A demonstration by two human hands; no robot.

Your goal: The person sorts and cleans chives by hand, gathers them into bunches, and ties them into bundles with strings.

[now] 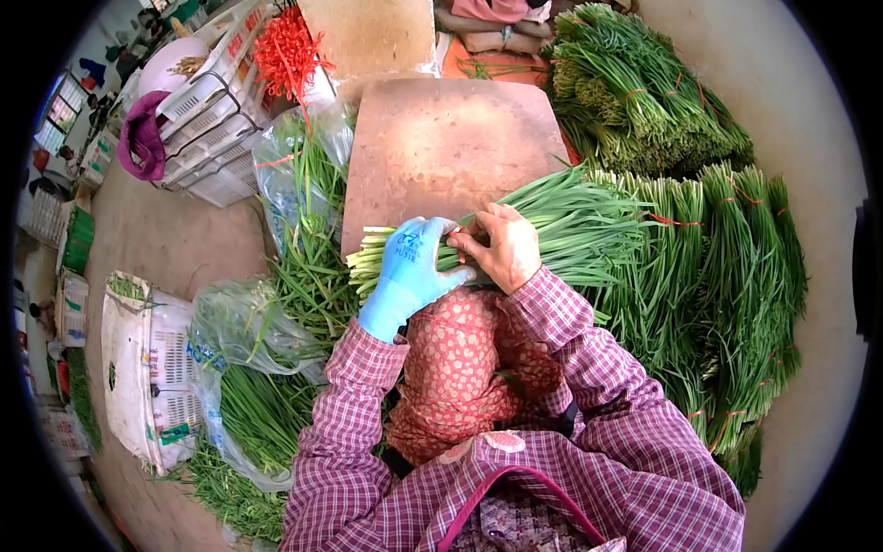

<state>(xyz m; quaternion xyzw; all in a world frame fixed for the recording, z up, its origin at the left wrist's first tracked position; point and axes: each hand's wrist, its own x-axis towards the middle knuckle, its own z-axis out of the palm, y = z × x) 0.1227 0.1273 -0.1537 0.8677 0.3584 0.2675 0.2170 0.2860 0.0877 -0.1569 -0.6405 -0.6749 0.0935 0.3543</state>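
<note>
A bundle of long green stalks [570,216] lies across the near edge of a brown board [451,138], its pale cut ends pointing left. My left hand [414,269], in a blue glove, is wrapped round the bundle near those ends. Close beside it, my bare right hand [499,247] pinches a thin red tie at the bundle, with thumb and forefinger together. The far side of the bundle under my hands is hidden.
Tied green bundles [644,92] are stacked at the right. At the left are red ties [283,55], white crates [212,156], a white box [152,368] and plastic bags of stalks [267,414]. Part of another person [492,9] shows at the top.
</note>
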